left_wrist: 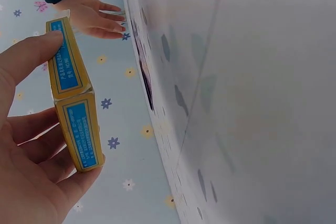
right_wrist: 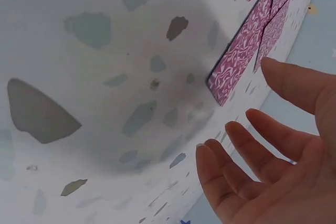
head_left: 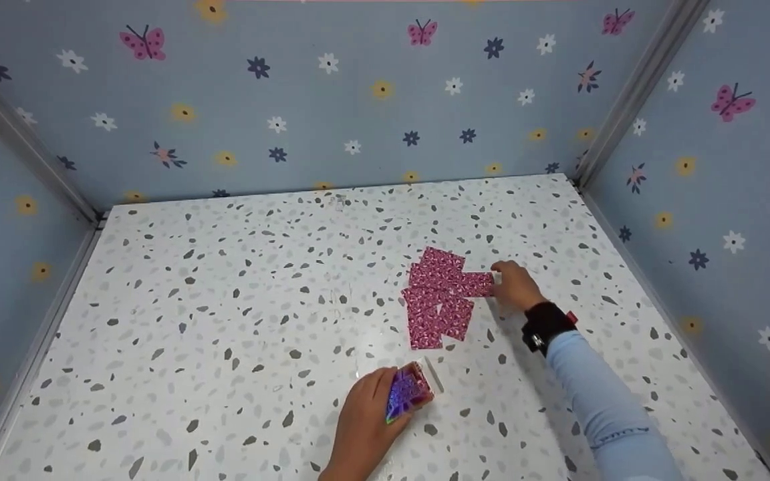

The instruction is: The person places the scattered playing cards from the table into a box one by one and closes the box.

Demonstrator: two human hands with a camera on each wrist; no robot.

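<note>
1 L hand (head_left: 363,411) round box (left_wrist: 74,88), R hand (head_left: 517,288) loose nr cards (head_left: 433,280)

Several pink playing cards (head_left: 435,294) with a white swirl pattern lie flat on the worktop (head_left: 224,280), overlapping in an uneven cluster, patterned faces up. One card sticks out sideways, its short end just beside the right hand (head_left: 517,287). Nearer the wearer, the left hand (head_left: 366,404) holds a small card box (left_wrist: 73,93), yellow-edged with blue printed panels, a white flap standing open and one broad face shiny purple.
</note>
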